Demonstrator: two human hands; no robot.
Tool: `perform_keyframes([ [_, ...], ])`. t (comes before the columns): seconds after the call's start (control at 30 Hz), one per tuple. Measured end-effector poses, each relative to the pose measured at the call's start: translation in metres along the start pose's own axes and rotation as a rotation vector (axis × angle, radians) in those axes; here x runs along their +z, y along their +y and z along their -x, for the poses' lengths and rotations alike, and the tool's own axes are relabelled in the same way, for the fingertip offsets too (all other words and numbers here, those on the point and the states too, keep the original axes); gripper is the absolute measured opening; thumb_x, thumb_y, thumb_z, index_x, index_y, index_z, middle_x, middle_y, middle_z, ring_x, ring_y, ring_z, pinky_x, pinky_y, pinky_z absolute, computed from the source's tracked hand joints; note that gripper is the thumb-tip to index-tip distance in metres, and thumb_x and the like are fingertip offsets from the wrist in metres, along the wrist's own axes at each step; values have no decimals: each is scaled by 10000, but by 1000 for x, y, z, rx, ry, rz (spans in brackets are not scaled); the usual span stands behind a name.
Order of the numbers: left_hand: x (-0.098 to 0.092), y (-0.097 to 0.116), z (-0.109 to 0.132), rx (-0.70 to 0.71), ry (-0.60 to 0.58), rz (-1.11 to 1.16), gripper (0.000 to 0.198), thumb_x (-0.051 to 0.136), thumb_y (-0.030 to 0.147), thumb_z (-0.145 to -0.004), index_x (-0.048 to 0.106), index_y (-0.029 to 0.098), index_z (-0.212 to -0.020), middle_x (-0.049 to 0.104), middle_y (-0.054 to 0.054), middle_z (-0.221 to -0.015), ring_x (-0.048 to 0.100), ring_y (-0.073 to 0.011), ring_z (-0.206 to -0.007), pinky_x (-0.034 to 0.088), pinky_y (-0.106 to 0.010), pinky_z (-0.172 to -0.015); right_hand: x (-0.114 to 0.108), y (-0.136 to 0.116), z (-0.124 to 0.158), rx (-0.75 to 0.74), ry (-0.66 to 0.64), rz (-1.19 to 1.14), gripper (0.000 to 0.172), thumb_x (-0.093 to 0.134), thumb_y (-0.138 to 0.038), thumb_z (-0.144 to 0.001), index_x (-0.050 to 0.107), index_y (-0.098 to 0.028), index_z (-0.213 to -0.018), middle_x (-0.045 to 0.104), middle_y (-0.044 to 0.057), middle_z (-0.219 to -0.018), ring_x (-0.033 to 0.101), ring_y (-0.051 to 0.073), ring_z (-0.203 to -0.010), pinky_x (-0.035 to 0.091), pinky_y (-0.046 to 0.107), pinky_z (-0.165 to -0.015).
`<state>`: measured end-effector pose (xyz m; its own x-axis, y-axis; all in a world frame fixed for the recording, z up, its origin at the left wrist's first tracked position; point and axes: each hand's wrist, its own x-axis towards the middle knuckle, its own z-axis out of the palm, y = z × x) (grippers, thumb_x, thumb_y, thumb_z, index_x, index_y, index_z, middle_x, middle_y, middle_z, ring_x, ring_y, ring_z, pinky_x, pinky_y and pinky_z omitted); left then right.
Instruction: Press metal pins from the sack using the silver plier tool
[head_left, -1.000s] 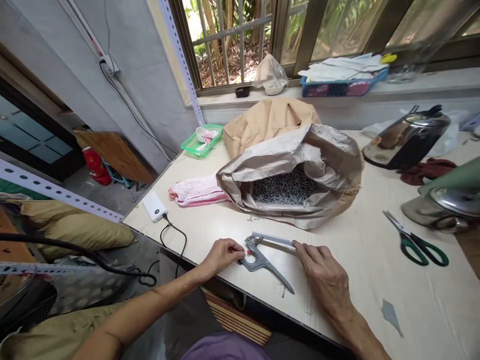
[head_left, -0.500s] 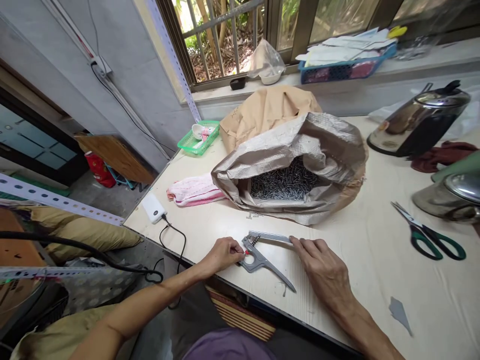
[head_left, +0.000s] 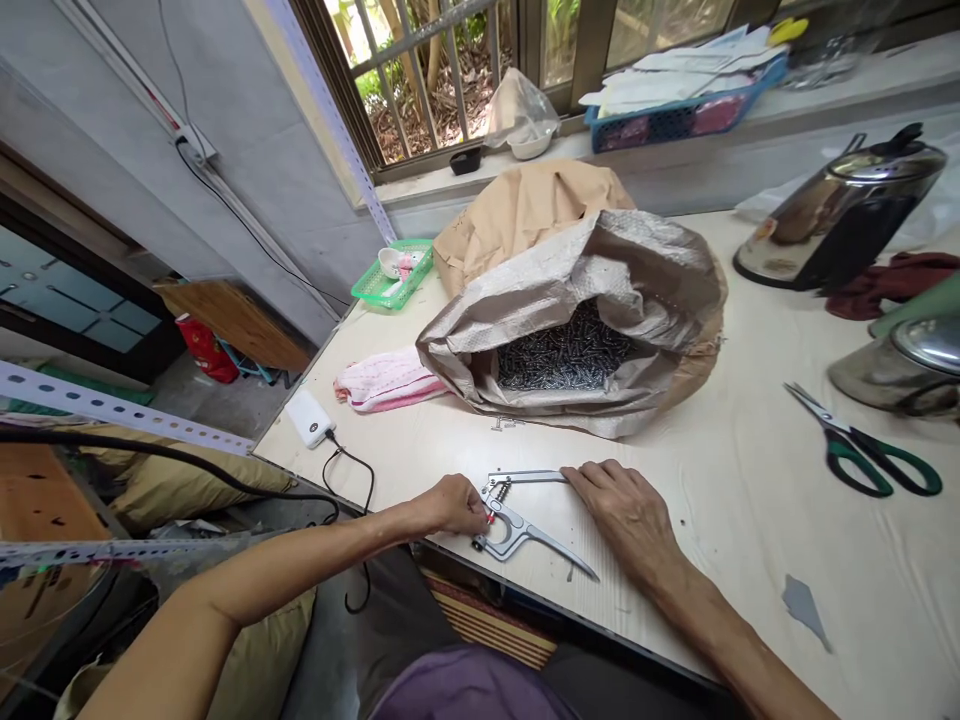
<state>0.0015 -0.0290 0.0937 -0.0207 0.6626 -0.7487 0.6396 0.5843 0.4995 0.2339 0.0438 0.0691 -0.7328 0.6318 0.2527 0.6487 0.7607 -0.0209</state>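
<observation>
Grey spring-loaded hand pliers (head_left: pixel 517 530) lie on the table near its front edge, their two handles spread apart and a coil spring between them by the head. My right hand (head_left: pixel 622 510) grips the end of the upper handle. At the pliers' head, my left hand (head_left: pixel 459 505) is closed in a pinch. A small red piece (head_left: pixel 490 518) shows at its fingertips, against the pliers; the rest of what it pinches is hidden. Behind them an open woven sack (head_left: pixel 525 290) holds many small dark metal pins (head_left: pixel 566 355). A few loose pins (head_left: pixel 508 424) lie before the sack.
Green-handled scissors (head_left: pixel 862 440) and a grey scrap (head_left: pixel 806 610) lie to the right, near a metal kettle (head_left: pixel 840 220). On the left are a white power bank (head_left: pixel 307 418) with a black cable, a pink-white cloth (head_left: pixel 390 380) and a green basket (head_left: pixel 394 285).
The view has shifted slightly. The upper handle and my right hand have moved a little toward the left. My left hand stays pinched at the pliers' head.
</observation>
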Motion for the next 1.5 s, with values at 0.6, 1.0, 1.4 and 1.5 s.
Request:
perform_keyframes([
  [0.6, 9, -9, 10, 65, 78, -14, 97, 654, 203, -600, 663, 111, -570, 501, 43, -472, 429, -78, -504, 299, -183, -472, 11, -30, 22, 53, -71, -33, 757, 570, -594, -683, 439, -157, -1288, 569, 155, -1174, 443, 324, -1135, 338, 506, -921],
  [1.0, 28, -3, 18, 639, 469, -500, 505, 711, 403, -707, 557, 136, -1107, 542, -140, -1184, 460, -287, -1132, 415, -390, -907, -7, -45, 19, 80, -99, -36, 507, 683, -362, -688, 515, -167, -1125, 591, 95, -991, 513, 229, -872, 410, 341, -752],
  [1.4, 30, 31, 0, 681, 278, -679, 338, 712, 363, -737, 580, 145, -958, 562, -72, -947, 488, -232, -927, 413, -327, -770, -9, -44, 24, 41, -44, -39, 128, 596, -221, -781, 557, -182, -897, 565, 42, -784, 499, 185, -761, 360, 297, -650],
  [1.5, 33, 29, 0, 645, 272, -662, 232, 680, 317, -777, 598, 150, -916, 572, -61, -917, 488, -219, -914, 404, -315, -749, -9, -48, 24, -10, 7, -65, 100, 510, -164, -837, 528, -197, -744, 534, 17, -689, 471, 157, -663, 328, 289, -619],
])
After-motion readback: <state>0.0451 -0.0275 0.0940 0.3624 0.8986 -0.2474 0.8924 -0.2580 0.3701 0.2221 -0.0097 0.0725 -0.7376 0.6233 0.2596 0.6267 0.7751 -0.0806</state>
